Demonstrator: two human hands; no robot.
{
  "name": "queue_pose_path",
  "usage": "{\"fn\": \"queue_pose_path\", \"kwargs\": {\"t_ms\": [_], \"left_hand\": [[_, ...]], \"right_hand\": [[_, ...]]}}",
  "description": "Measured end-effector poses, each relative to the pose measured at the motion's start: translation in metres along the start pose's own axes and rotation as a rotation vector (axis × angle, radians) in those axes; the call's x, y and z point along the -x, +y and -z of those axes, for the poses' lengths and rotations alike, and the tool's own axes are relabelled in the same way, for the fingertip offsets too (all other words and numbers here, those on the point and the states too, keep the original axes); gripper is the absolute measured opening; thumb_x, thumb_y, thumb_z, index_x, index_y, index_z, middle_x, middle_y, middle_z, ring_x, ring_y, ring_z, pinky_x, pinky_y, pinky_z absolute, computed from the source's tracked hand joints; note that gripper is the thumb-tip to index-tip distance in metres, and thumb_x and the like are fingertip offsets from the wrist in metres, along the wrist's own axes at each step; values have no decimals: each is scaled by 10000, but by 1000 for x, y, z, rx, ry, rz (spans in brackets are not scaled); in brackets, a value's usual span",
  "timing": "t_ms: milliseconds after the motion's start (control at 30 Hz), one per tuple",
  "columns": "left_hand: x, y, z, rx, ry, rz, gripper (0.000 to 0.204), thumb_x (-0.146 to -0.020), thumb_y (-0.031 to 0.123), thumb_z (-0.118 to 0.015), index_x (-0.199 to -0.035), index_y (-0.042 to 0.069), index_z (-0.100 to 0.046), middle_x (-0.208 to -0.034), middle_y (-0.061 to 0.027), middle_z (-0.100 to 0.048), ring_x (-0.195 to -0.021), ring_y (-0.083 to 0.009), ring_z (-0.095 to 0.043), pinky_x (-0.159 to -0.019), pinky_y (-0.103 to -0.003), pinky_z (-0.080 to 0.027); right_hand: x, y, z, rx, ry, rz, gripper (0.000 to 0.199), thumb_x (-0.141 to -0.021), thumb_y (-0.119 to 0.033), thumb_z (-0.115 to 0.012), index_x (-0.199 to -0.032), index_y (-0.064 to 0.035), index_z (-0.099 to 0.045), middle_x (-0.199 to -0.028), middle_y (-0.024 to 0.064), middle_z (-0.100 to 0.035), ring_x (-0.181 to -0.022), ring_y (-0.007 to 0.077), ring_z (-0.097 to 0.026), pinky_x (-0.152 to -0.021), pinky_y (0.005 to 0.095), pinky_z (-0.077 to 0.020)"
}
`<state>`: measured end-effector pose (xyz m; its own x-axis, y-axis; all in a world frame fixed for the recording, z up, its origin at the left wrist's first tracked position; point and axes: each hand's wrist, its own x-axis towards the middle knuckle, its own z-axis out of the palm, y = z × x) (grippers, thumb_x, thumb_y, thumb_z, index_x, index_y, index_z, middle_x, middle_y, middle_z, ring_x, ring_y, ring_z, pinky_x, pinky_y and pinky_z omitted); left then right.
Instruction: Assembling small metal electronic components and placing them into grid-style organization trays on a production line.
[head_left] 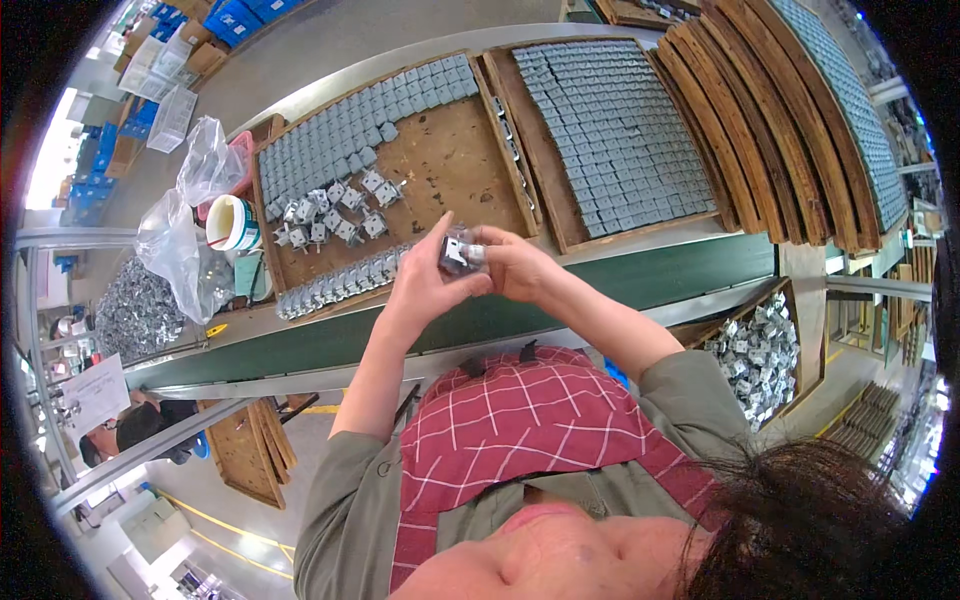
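Observation:
A small boxy metal part (458,254) is held between my two hands, over the near edge of a wooden tray (430,150). The fingers and thumb of my left hand (424,282) close round it from the left. My right hand (515,268) pinches at its right side, where the fingertips hide some of it. Loose metal parts (340,212) of a similar kind lie jumbled in the tray, left of my hands. Flat grey pieces (370,105) fill its far side in rows, and a row of metal parts (345,282) lines its near edge.
A second wooden tray (560,215) full of grey pieces stands to the right, beside stacked wooden trays (765,120). At left are a white tub (234,225), plastic bags (172,240) and a heap of metal pieces (140,310). A wooden bin of metal parts (755,360) sits lower right.

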<state>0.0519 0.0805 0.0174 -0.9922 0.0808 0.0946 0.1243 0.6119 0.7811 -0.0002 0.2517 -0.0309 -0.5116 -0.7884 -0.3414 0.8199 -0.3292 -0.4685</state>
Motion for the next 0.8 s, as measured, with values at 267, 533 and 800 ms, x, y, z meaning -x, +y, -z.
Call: {"fn": "queue_pose_path", "kwargs": {"t_ms": [267,533,800], "left_hand": [[3,13,8,-202,-50,64,892,-612,261,-796,-1331,-109,-421,-1069,-243,-635,-1004,-371,-624,-867,-410,-498],[24,-20,1,-228,181,-38,765,-629,207,-760,-1301,-42,-496,-937,-205,-647,-835,-362,-644,-754,-412,-522],[-7,-57,41,-48,402,171,464,-684,201,-749,-1104,28,-653,-955,-132,-600,-888,-296,-584,-796,-362,-491]], "right_hand": [[2,16,-10,176,-70,105,331,-913,-208,-594,-1186,-34,-525,-1020,41,-631,-906,145,-640,-762,338,-545],[-27,26,-14,235,-48,-30,315,-893,-288,-621,-1091,-53,-551,-891,34,-618,-753,120,-629,-643,283,-534],[-142,-95,-42,1655,216,466,566,-841,-561,-593,-987,-19,-661,-885,159,-686,-836,296,-670,-745,383,-524]]}}
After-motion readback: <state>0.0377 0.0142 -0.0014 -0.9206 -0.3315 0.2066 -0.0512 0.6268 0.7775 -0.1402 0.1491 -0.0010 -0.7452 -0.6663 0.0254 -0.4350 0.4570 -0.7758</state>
